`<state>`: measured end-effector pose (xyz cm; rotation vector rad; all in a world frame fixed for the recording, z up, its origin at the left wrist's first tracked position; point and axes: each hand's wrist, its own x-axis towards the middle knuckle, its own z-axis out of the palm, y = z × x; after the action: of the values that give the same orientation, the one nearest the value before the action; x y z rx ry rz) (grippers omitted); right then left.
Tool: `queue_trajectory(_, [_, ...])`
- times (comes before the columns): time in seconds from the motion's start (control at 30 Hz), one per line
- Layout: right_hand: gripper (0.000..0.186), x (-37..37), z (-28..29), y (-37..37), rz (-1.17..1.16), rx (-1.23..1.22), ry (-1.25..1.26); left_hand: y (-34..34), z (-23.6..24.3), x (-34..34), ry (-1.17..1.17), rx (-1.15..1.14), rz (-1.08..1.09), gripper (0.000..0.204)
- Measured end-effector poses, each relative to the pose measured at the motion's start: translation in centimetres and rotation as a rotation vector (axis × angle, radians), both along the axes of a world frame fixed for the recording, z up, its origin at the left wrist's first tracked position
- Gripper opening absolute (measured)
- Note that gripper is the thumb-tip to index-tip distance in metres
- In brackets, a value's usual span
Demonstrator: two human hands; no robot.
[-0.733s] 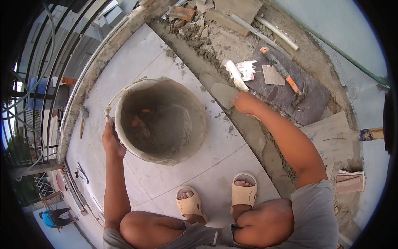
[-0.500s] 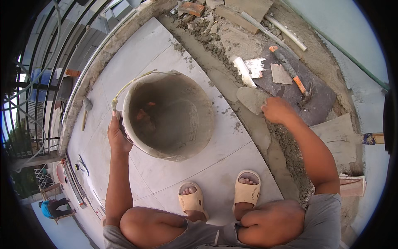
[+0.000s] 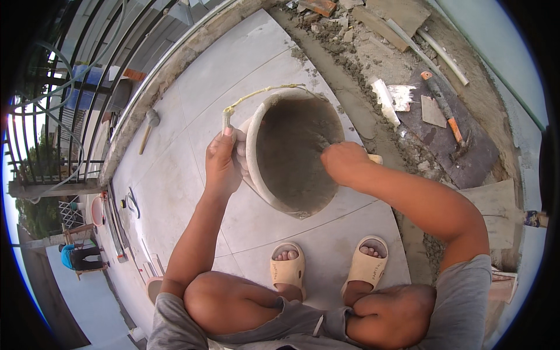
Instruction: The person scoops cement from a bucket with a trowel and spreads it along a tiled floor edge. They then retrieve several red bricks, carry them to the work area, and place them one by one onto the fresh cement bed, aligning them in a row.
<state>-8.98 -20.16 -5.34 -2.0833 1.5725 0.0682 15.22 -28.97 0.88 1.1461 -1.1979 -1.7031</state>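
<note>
My left hand [image 3: 224, 157] grips the left rim and wire handle of a cement-coated bucket [image 3: 252, 151], which now leans toward the right over the pale tiles [image 3: 192, 146]. Inside is grey slurry [image 3: 286, 146]. My right hand [image 3: 347, 161] is closed on a trowel [image 3: 373, 159] at the bucket's right side; its blade is mostly hidden inside. Right of the tiles runs a strip of wet grey mortar [image 3: 388, 169] with rough crumbs along it.
A dark slab [image 3: 475, 157] carries a hammer [image 3: 448, 116] and scrap pieces. Rubble, boards and pipes lie upper right. A mallet [image 3: 149, 128] lies by the left kerb and railing. A person in blue [image 3: 76, 256] is at the far lower left, beside a wall.
The bucket has shifted right and tipped. My left hand moved right with it. My right hand and trowel went from the mortar strip into the bucket.
</note>
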Motion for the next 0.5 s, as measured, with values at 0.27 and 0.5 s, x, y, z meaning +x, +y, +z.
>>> queue_trajectory(0.27, [0.033, -1.8, 0.9, 0.2, -0.163, 0.752, -0.625, 0.0, 0.1, -1.2, -0.031, 0.014, 0.108, 0.034])
queue_trajectory(0.5, [0.033, -5.3, 3.9, 1.0, -0.431, 0.827, -1.001, -2.1, 0.0, 0.0, -0.008, -0.019, 0.302, 0.035])
